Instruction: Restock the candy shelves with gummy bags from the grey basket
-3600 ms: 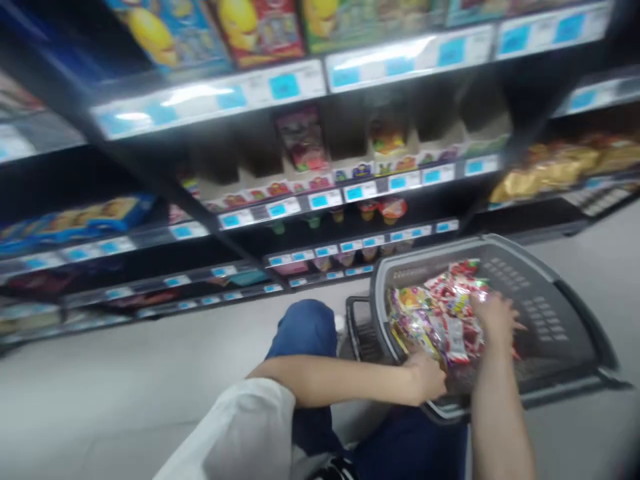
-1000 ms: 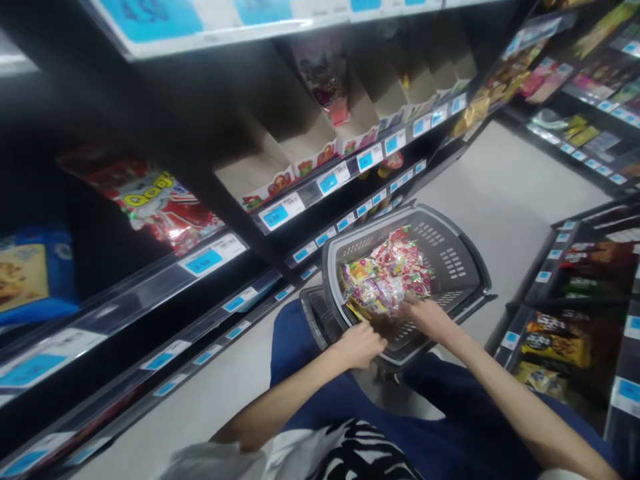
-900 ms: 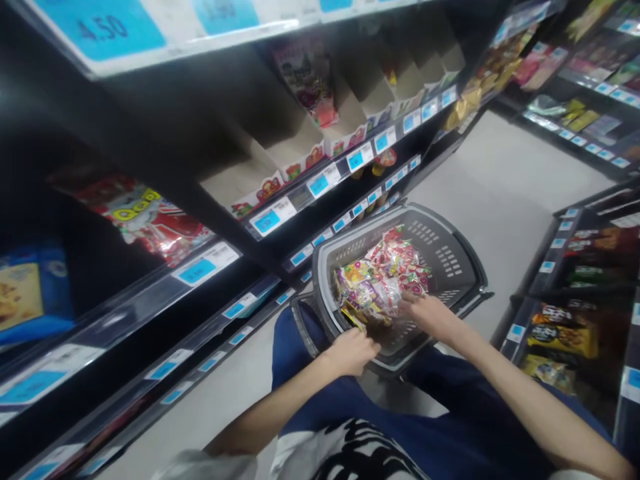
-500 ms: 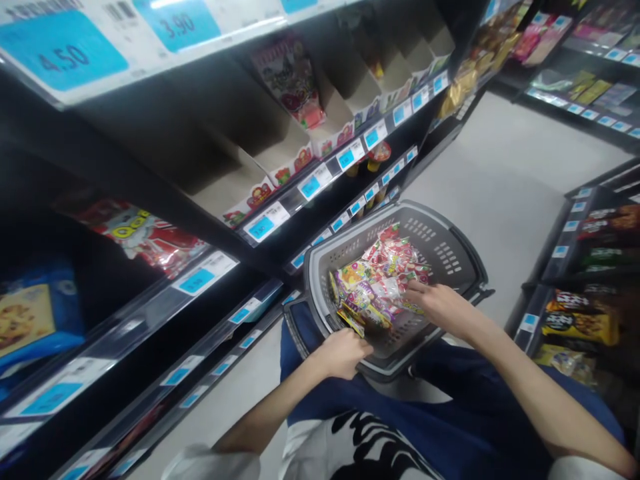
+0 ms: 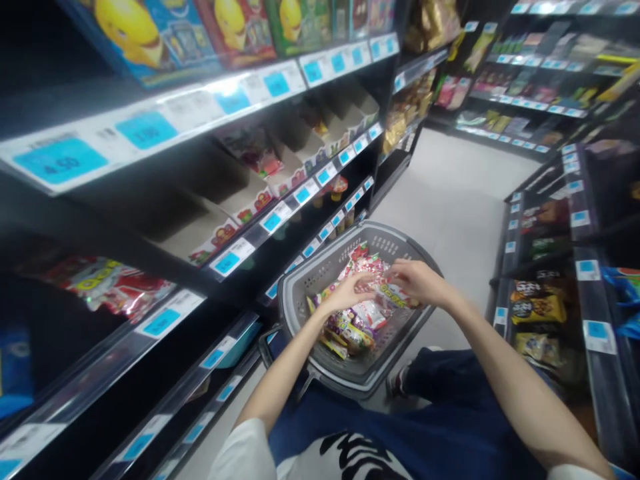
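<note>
A grey shopping basket point(image 5: 373, 387) with slotted sides stands between my legs, its inside partly filled with several small, shiny candy bags point(image 5: 353, 330). My left hand point(image 5: 350, 290) reaches over the heap from the left, fingers apart and curved, with nothing gripped in them. At the basket's right side my right hand point(image 5: 417, 280) pinches the top of a candy bag point(image 5: 395, 295) with yellow-green lettering, which hangs just under the fingers. Part of the heap is hidden behind my left hand and forearm.
Dark shelves run along the left, with price tags point(image 5: 230, 261), boxed goods point(image 5: 140, 37) and a red candy bag point(image 5: 115, 287). A low shelf with yellow snack bags point(image 5: 537, 310) stands at the right. Pale aisle floor point(image 5: 450, 173) stretches ahead.
My left hand has left the basket's near rim and moved over the bags. My right hand has risen slightly with a candy bag in its fingers. The view has tilted up.
</note>
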